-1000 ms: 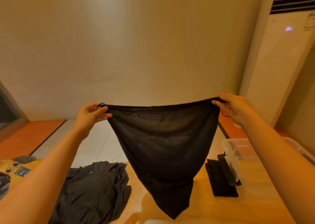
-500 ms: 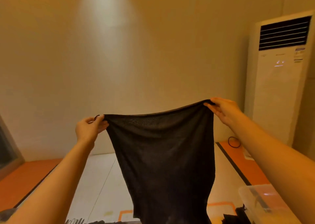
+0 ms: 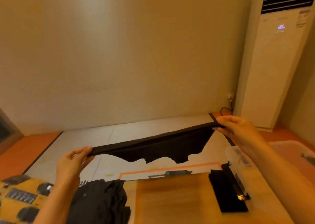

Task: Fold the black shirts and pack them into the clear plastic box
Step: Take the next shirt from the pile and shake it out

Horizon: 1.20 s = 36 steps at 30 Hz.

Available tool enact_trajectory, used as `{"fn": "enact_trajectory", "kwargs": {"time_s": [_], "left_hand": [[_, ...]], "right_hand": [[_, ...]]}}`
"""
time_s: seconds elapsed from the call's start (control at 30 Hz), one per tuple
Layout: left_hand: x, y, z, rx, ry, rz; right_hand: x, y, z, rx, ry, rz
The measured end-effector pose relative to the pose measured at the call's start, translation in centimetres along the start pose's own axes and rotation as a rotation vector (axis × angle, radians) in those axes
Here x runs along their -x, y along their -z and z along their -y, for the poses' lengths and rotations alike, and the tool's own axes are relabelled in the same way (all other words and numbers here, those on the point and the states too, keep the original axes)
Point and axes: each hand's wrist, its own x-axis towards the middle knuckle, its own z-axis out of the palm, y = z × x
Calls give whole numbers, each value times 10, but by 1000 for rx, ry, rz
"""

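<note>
A black shirt (image 3: 158,147) is stretched in the air above the wooden table (image 3: 172,198), flung up so it lies nearly edge-on to me. My left hand (image 3: 75,162) pinches its left corner. My right hand (image 3: 237,130) pinches its right corner, higher and farther away. A heap of unfolded black shirts (image 3: 100,201) lies on the table under my left forearm. The clear plastic box (image 3: 238,157) stands at the table's right side, partly behind my right arm; what is inside it is hard to see.
A flat black rectangular item (image 3: 226,193) lies beside the box. A yellow and black device (image 3: 18,196) sits at the table's left end. A tall white air conditioner (image 3: 272,62) stands in the right corner by the wall. Beyond the table the floor is grey and orange.
The shirt hung down as a full panel between my hands; now it has swung up and forward and lies almost flat. My hands have moved lower and wider apart, and the view has tilted down.
</note>
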Motion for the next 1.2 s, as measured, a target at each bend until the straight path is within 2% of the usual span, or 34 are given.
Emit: {"fn": "enact_trajectory", "kwargs": {"time_s": [0.2, 0.53, 0.67, 0.77, 1.03, 1.2], "left_hand": [[56, 32, 115, -128, 217, -67], [153, 98, 224, -367, 516, -96], [163, 104, 248, -448, 623, -23], [169, 108, 252, -533, 633, 76], [153, 104, 225, -640, 754, 217], [106, 73, 189, -466, 833, 277]], "right_hand": [[40, 39, -109, 46, -289, -80], [111, 106, -217, 122, -673, -192], [132, 120, -239, 136, -869, -147], [142, 129, -246, 157, -949, -118], [122, 123, -219, 193, -985, -46], [84, 97, -198, 115, -805, -78]]}}
